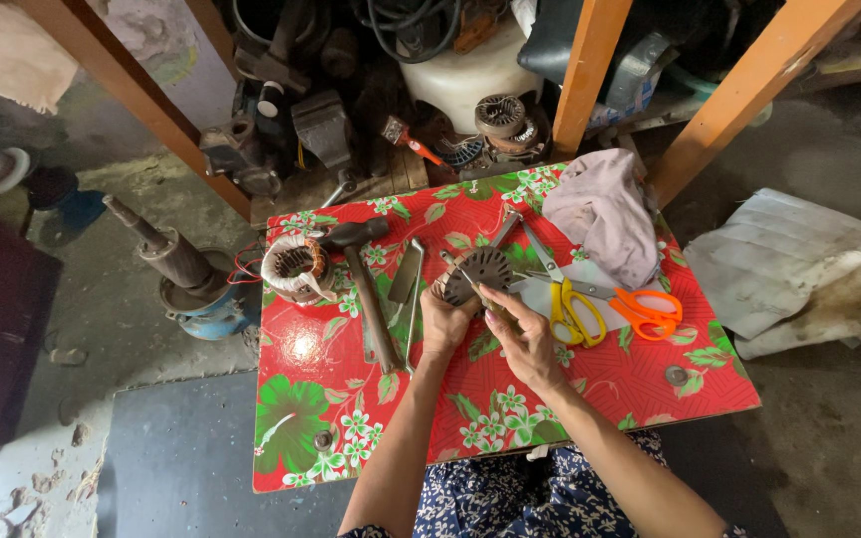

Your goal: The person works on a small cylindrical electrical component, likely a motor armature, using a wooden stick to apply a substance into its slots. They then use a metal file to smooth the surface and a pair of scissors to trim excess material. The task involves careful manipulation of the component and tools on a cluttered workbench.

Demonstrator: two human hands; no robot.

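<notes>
While the person sits at the low red floral table (590, 384), the left hand (445, 324) is closed around the near rim of a round slotted metal stator (477, 271), holding it just above the tabletop at table centre. Right hand (522, 341) rests against its lower right edge with fingers curled; whether it grips a small tool there, cannot tell. Judgement: stator is stacked steel, so heavy for its size, stiff, not fragile, but slot edges likely sharp; best held by the outer rim, as the left hand does. Beside it lie 1 hammer (366, 289), a flat blade (406, 279), 2 scissors, yellow (572, 311) and orange (647, 314), and a wound coil (294, 264) at the left edge. A pink cloth (605, 211) sits at the far right corner. No packages, labels or signs legible; crumpled white sheeting (799, 269) lies on the floor, right.
</notes>
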